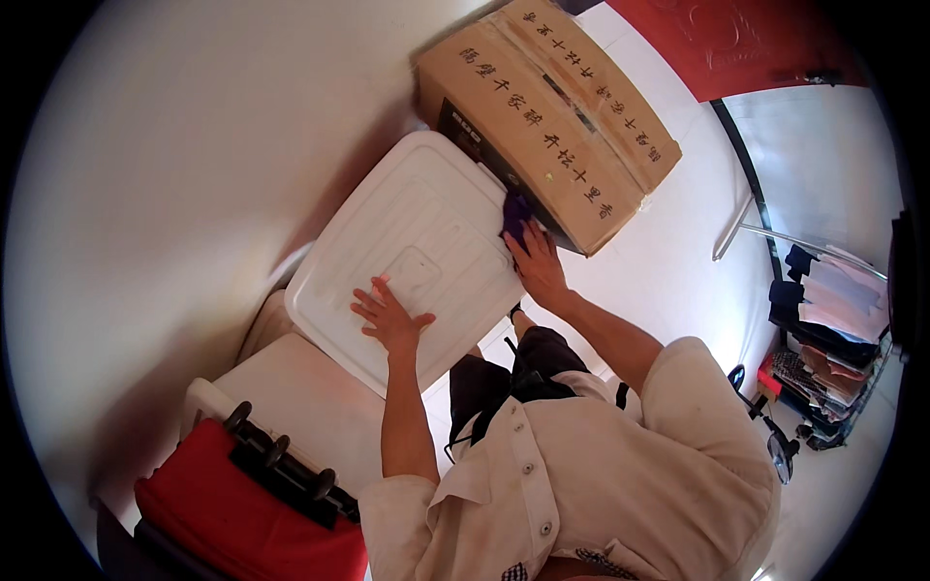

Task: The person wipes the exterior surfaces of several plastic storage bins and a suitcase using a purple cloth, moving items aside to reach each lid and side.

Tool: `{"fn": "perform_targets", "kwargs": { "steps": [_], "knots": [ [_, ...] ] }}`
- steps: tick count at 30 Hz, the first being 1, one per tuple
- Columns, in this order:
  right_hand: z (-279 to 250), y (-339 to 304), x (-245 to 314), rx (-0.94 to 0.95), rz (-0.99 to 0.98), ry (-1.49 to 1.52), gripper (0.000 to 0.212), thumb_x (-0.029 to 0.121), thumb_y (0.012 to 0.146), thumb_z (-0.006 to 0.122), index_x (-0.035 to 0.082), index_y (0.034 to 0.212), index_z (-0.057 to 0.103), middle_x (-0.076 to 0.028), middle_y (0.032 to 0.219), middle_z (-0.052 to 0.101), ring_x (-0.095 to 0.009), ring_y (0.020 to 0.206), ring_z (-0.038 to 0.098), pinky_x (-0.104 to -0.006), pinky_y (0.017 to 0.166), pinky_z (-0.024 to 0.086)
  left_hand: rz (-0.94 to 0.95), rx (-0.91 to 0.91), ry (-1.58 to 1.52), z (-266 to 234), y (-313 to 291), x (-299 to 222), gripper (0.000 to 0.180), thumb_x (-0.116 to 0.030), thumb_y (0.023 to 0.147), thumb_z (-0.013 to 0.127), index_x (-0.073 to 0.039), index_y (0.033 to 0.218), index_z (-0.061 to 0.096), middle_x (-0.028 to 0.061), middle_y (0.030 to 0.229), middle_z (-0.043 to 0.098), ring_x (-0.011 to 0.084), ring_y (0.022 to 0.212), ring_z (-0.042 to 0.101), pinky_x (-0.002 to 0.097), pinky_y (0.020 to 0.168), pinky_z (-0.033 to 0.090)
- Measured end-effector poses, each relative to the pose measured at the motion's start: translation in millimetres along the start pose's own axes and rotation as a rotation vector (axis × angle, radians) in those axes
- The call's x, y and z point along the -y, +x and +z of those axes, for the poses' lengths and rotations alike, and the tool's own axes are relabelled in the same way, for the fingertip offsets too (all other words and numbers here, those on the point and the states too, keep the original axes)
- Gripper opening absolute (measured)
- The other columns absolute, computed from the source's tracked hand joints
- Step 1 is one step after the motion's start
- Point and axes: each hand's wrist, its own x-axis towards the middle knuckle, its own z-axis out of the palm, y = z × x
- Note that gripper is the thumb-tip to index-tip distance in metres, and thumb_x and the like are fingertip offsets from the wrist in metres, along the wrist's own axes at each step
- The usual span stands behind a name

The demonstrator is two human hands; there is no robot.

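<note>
A white plastic storage box with a ribbed lid (436, 218) stands before me against the wall. My left hand (389, 318) rests on the lid near its front, fingers spread, nothing in it. At the lid's right edge my right hand (539, 266) presses on a dark purple cloth (516, 215), which is bunched between the lid and a cardboard box. The fingers lie over the lower part of the cloth.
The large brown cardboard box (552, 116) stands just beyond, close to the lid's right edge. At my left are another white lidded box (315, 387) and a red suitcase (242, 504) with black wheels. A clothes rack with folded clothes (833, 329) is far right, below a red door (736, 44).
</note>
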Motion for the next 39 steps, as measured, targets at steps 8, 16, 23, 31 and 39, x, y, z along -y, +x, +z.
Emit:
{"fn": "perform_targets", "kwargs": {
  "steps": [8, 16, 23, 31, 39],
  "knots": [
    [43, 206, 72, -0.302, -0.164, 0.001, 0.049, 0.014, 0.087, 0.059, 0.007, 0.134, 0.05, -0.019, 0.141, 0.044, -0.034, 0.136, 0.035, -0.0518, 0.111, 0.026, 0.021, -0.048, 0.001, 12, 7, 2, 0.143, -0.046, 0.05, 0.093, -0.014, 0.154, 0.001, 0.0276, 0.157, -0.004, 0.0529, 0.143, 0.001, 0.0704, 0.101, 0.031],
    [84, 206, 186, 0.001, -0.647, -0.007, 0.044, 0.011, 0.082, 0.058, 0.005, 0.125, 0.057, -0.016, 0.139, 0.047, -0.032, 0.134, 0.039, -0.047, 0.108, 0.033, 0.014, -0.065, -0.011, 7, 6, 15, 0.139, -0.053, 0.048, 0.089, -0.014, 0.154, 0.01, 0.0249, 0.158, 0.004, 0.0523, 0.143, 0.003, 0.0725, 0.101, 0.027],
    [147, 143, 332, 0.28, -1.126, 0.145, 0.032, 0.016, 0.082, 0.057, 0.013, 0.113, 0.065, -0.006, 0.127, 0.056, -0.025, 0.131, 0.043, -0.0451, 0.107, 0.034, 0.197, -0.651, -0.09, 64, 25, 28, 0.074, -0.048, 0.094, 0.046, -0.015, 0.154, 0.019, 0.0175, 0.157, 0.019, 0.0443, 0.145, 0.013, 0.0754, 0.105, 0.01],
    [75, 211, 168, -0.037, -0.84, 0.178, 0.04, 0.001, 0.073, 0.063, 0.015, 0.11, 0.068, -0.007, 0.132, 0.056, -0.033, 0.125, 0.048, -0.0474, 0.099, 0.039, 0.051, -0.14, -0.062, -2, 4, 24, 0.136, -0.048, 0.046, 0.091, -0.016, 0.154, 0.014, 0.0273, 0.157, 0.007, 0.0539, 0.142, 0.009, 0.0726, 0.097, 0.033],
    [45, 113, 54, -0.107, -0.315, -0.105, 0.067, -0.009, 0.072, 0.056, 0.002, 0.137, 0.048, -0.032, 0.131, 0.047, -0.048, 0.124, 0.044, -0.05, 0.105, 0.036, 0.05, -0.143, -0.092, 0, 0, 20, 0.137, -0.045, 0.044, 0.093, -0.018, 0.153, 0.015, 0.0252, 0.157, 0.009, 0.0523, 0.142, 0.01, 0.0752, 0.098, 0.03]
  ]
}}
